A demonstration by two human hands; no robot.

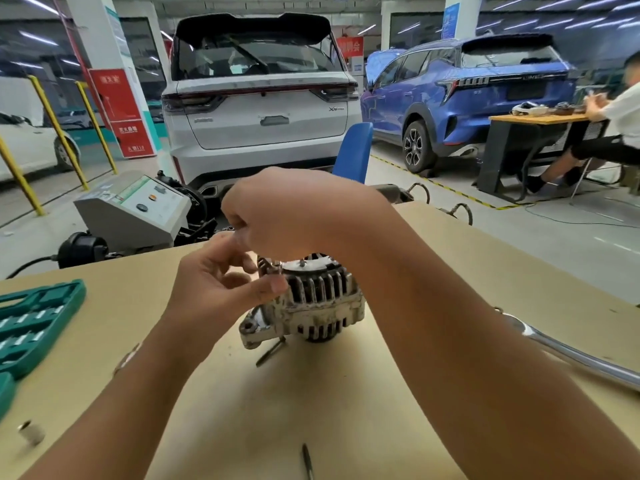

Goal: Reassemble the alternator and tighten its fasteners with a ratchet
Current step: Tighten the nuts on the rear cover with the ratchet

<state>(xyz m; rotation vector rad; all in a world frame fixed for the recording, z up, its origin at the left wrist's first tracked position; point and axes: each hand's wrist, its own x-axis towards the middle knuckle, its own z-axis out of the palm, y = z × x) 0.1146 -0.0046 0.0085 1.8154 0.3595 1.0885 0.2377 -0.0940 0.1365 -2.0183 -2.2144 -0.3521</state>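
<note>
Nearest the person, a loose bolt (307, 462) lies on the bare tabletop (346, 393) close to the near edge, and a small socket (31, 433) stands off at the near left corner, so I'd judge at least one fastener is yet to go in. To the left the green socket case (38, 317) lies open, hanging close to the left edge; to the right the chrome ratchet (571, 355) rests untouched near the right side, its handle running off toward that edge. In the middle the alternator (311, 306) sits on the tabletop with its two halves already mated, and another bolt (270, 351) lies just beside its mounting ear. The left hand (214, 282) has its fingers curled, with the thumb pressed on the housing's top rim, steadying it. The right hand (287, 209) is above it, fingers bent and pinched together over something small that I cannot make out, perhaps a nut or bolt being started by hand. So it looks like hand-threading is underway and ratchet tightening has not begun. There is open tabletop all round the alternator, most of it in front and to the right. Just past the far edge stand a grey machine (138, 209) and a blue chair (353, 150), with a white car (259, 109) beyond them.
</note>
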